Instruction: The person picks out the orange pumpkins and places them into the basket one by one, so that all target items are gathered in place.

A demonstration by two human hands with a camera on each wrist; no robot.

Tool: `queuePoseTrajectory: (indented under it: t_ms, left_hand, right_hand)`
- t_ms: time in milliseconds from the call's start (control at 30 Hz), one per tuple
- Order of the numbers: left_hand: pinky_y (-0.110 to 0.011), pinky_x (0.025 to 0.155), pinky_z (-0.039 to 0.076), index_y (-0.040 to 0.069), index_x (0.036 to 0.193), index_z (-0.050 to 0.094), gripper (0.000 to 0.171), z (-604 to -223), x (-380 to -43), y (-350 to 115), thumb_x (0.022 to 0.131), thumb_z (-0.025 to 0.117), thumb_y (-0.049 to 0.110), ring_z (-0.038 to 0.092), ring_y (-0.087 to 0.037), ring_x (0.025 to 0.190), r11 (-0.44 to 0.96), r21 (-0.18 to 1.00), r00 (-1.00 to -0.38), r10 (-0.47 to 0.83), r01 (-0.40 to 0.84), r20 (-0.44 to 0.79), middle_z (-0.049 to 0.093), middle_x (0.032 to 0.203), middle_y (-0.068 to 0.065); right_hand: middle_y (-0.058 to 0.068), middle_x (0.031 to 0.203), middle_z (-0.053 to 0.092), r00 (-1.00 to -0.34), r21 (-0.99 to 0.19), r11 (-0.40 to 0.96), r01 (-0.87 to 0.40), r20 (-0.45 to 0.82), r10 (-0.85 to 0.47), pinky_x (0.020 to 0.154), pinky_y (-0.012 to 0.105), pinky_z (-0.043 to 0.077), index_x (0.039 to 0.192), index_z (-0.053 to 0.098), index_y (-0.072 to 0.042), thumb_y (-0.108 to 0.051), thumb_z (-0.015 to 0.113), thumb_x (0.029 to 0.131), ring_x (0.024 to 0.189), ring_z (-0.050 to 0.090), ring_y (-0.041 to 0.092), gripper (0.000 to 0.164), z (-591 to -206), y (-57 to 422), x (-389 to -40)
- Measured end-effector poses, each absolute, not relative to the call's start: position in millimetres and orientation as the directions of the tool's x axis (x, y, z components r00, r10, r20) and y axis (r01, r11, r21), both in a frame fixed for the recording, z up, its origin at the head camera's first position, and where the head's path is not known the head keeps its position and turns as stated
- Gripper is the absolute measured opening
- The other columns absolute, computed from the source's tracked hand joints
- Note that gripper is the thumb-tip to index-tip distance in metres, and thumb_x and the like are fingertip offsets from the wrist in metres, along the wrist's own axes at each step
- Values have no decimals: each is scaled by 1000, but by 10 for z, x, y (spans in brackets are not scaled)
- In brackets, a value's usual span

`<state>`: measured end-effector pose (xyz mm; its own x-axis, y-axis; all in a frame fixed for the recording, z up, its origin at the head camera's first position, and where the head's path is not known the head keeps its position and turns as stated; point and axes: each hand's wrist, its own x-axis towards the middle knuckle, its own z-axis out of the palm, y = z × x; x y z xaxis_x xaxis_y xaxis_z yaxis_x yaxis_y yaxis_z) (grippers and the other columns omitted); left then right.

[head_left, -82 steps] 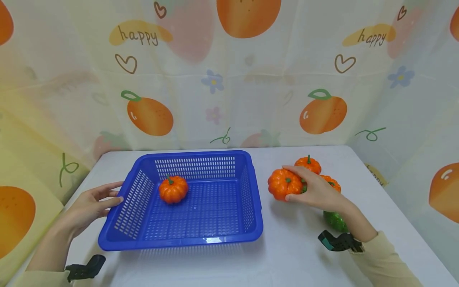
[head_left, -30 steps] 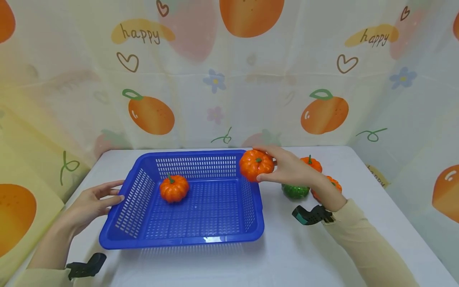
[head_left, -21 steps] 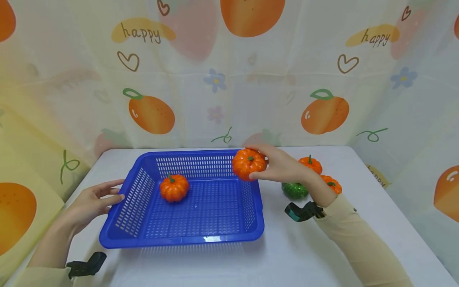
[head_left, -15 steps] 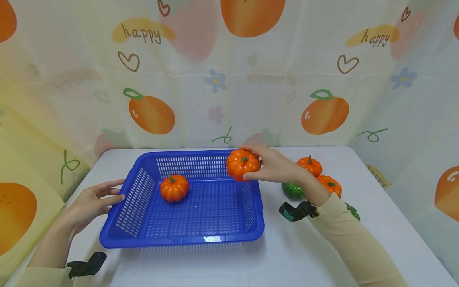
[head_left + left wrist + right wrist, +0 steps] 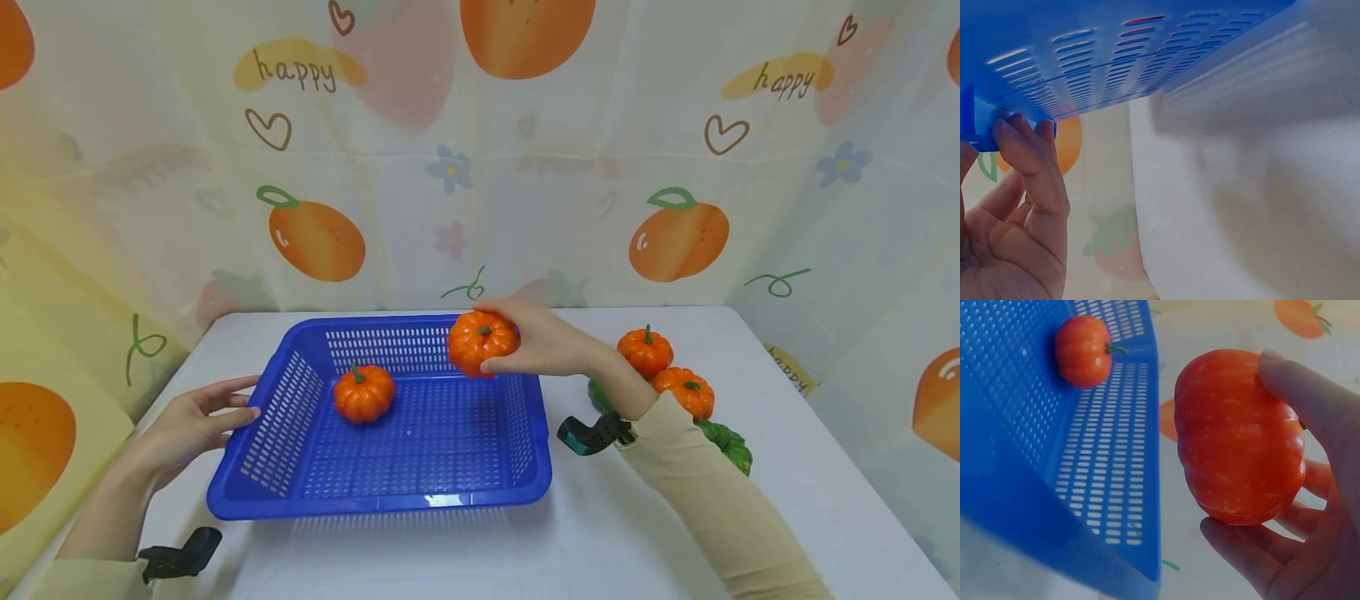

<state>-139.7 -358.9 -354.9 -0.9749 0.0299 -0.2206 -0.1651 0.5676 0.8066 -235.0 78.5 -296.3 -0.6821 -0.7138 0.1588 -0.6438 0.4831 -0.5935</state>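
A small orange pumpkin [image 5: 482, 342] with a green stem is pinched between the thumb and fingers of my right hand [image 5: 536, 337], over the right back part of a blue plastic basket [image 5: 378, 505]. The right wrist view shows this held pumpkin [image 5: 1240, 437] apart from the basket wall [image 5: 1104, 469]. A second orange pumpkin [image 5: 363, 394] sits inside, toward the left. My left hand [image 5: 191, 429] grips the basket's left rim; in the left wrist view its curled fingers [image 5: 1029, 153] meet the rim from outside.
Right of the basket, two more orange pumpkins [image 5: 645, 352] [image 5: 686, 392] lie on the white table [image 5: 795, 417]. Beside them are a green vegetable [image 5: 726, 446] and another green item [image 5: 599, 397], partly hidden by my right arm. A fruit-printed curtain [image 5: 480, 200] hangs behind.
My right hand has carried the held pumpkin left from the group on the right, past the basket's right rim to above its inside. My left hand has stayed on the rim.
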Motion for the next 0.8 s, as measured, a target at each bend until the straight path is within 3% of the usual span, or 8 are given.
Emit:
queuePoseTrajectory:
  t_ms: [800]
  left_hand:
    - [-29,73,52,3,144,27,73,-3548,-1401,-3586,88,60,38,61,-9,86,571,805,-976,27,-162,-216,45,125,-23]
  right_hand:
    - [5,124,50,-692,-642,481,-596,108,-714,85,26,49,136,39,-8,-29,72,78,104,53,16,70,-3115,418,-2511]
